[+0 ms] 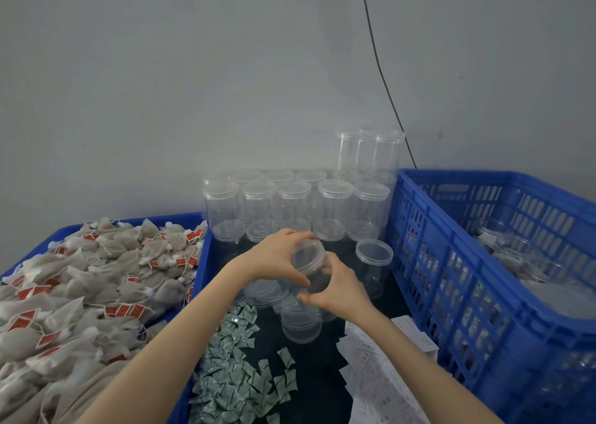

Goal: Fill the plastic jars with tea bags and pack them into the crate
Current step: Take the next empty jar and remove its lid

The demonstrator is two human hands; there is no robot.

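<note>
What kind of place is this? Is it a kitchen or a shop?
Probably neither: it looks like a small packing workshop. A blue tray holds heaps of tea bags, rows of empty jars stand by the wall, and a blue crate holds filled ones.

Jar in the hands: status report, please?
Left hand grips lid, right hand holds jar body. Jar looks empty. Nothing blocking the crate.
</note>
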